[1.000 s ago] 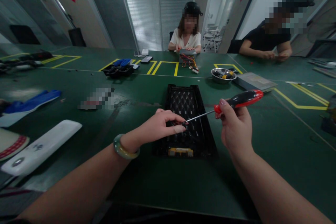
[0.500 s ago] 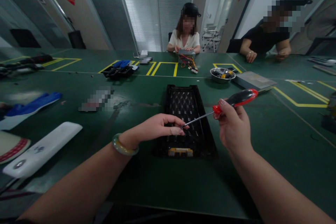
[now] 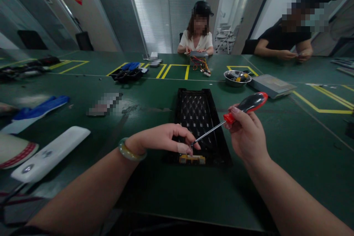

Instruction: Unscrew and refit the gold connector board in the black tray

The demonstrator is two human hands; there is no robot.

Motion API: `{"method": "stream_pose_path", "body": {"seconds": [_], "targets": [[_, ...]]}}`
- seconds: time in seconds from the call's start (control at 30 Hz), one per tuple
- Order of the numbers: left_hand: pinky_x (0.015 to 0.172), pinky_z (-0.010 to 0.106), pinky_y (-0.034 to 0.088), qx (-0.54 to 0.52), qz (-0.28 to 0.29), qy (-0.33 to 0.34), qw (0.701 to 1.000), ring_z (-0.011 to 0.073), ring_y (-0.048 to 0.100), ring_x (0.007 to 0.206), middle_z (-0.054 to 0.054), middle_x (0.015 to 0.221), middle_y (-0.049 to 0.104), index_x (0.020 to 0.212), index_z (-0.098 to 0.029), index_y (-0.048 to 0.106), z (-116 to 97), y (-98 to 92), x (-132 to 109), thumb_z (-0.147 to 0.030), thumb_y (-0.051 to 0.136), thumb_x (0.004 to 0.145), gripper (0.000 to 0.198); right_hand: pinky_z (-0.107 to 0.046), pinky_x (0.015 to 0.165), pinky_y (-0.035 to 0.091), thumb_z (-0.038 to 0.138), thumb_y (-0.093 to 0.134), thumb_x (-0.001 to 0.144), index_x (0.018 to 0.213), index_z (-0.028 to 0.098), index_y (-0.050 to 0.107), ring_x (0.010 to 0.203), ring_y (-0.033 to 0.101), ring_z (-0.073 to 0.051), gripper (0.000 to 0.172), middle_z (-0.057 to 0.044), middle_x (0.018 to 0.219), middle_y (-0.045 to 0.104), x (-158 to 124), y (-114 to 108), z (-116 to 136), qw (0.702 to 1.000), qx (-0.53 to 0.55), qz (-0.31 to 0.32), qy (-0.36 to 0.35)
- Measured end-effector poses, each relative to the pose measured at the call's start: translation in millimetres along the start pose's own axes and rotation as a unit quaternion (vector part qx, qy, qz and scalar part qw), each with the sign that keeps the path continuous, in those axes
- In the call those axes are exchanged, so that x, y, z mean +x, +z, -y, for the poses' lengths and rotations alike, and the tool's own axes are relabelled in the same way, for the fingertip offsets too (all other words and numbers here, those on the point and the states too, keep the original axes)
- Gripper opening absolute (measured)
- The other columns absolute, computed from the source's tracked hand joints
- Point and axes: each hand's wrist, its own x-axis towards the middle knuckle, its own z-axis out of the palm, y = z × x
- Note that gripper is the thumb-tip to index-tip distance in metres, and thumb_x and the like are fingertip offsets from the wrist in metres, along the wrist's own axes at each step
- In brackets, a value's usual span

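Note:
My left hand (image 3: pixel 168 139) rests its curled fingers over the lower part of a black ribbed plastic casing (image 3: pixel 196 118), just above a gold-coloured connector (image 3: pixel 192 159). My right hand (image 3: pixel 246 134) grips a screwdriver with a red and black handle (image 3: pixel 247 105). Its thin steel shaft (image 3: pixel 208 132) slants down to the left, and the tip meets my left fingertips. Whether those fingers pinch something small is hidden. A pale green bangle (image 3: pixel 129 150) circles my left wrist.
A steel bowl of small tools (image 3: pixel 237 78) and a flat grey box (image 3: pixel 271 86) lie beyond my right hand. A white pad (image 3: pixel 49 154) and blue gloves (image 3: pixel 38 114) lie left. Seated co-workers (image 3: pixel 197 35) (image 3: pixel 287 44) work across the green table (image 3: pixel 276 177).
My left hand has moved down the casing towards the connector. The screwdriver tip has followed it, and the handle has tilted slightly.

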Motion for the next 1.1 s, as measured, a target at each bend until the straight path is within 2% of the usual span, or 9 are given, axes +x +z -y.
{"method": "stream_pose_path", "body": {"seconds": [0.3,0.4,0.5,0.6,0.7,0.87,1.1], "targets": [[0.088,0.029,0.051,-0.064,-0.012,-0.019,0.998,0.0169,0.069,0.096,0.003,0.106,0.074,0.103,-0.023,0.075,4,2.0,1,-0.029,0.070,0.088,0.017,-0.020,0.049,0.041,0.027,0.079,0.076,0.080,0.020,0.070,0.059,0.050,-0.009,0.012,0.002,0.076,0.059,1,0,0,1.000,-0.004,0.012,-0.007],[0.091,0.029,0.047,0.001,-0.033,-0.016,0.999,0.0174,0.067,0.099,0.001,0.103,0.075,0.100,-0.024,0.077,4,3.6,4,-0.033,0.071,0.087,0.017,-0.021,0.048,0.039,0.025,0.078,0.075,0.079,0.021,0.068,0.058,0.049,-0.009,0.011,0.002,0.074,0.058,1,0,1,0.999,-0.022,-0.001,-0.028],[0.097,0.033,0.038,0.120,-0.055,-0.001,0.991,0.0177,0.064,0.100,-0.001,0.102,0.075,0.103,-0.027,0.076,2,10.3,10,-0.038,0.070,0.088,0.019,-0.023,0.044,0.034,0.024,0.075,0.075,0.078,0.022,0.066,0.053,0.045,-0.009,0.009,0.003,0.070,0.055,0,-2,2,0.996,-0.050,-0.016,-0.076],[0.097,0.037,0.027,0.249,-0.064,0.014,0.966,0.0183,0.060,0.102,-0.002,0.102,0.075,0.104,-0.031,0.076,-2,22.5,14,-0.041,0.067,0.091,0.018,-0.026,0.041,0.028,0.025,0.072,0.076,0.077,0.024,0.064,0.049,0.041,-0.010,0.009,0.004,0.066,0.051,0,-5,5,0.990,-0.079,-0.021,-0.115],[0.092,0.038,0.024,0.326,-0.075,0.019,0.942,0.0189,0.056,0.101,-0.002,0.102,0.073,0.104,-0.033,0.076,-7,34.5,18,-0.044,0.064,0.093,0.019,-0.027,0.043,0.030,0.025,0.071,0.076,0.079,0.024,0.062,0.049,0.040,-0.010,0.009,0.005,0.066,0.049,-2,-7,8,0.984,-0.107,-0.016,-0.144],[0.085,0.036,0.024,0.387,-0.088,0.004,0.918,0.0196,0.053,0.097,0.000,0.100,0.067,0.108,-0.035,0.074,-8,41.1,21,-0.047,0.062,0.094,0.023,-0.028,0.053,0.039,0.021,0.069,0.075,0.080,0.022,0.059,0.057,0.047,-0.011,0.010,0.005,0.069,0.053,-8,-6,10,0.963,-0.189,0.015,-0.193],[0.085,0.037,0.024,0.380,-0.062,-0.014,0.923,0.0208,0.053,0.102,0.000,0.104,0.065,0.105,-0.036,0.075,-4,36.9,30,-0.054,0.063,0.090,0.027,-0.030,0.058,0.043,0.020,0.071,0.076,0.082,0.022,0.060,0.062,0.052,-0.014,0.013,0.003,0.073,0.057,-15,-9,11,0.933,-0.249,0.086,-0.246]]}}
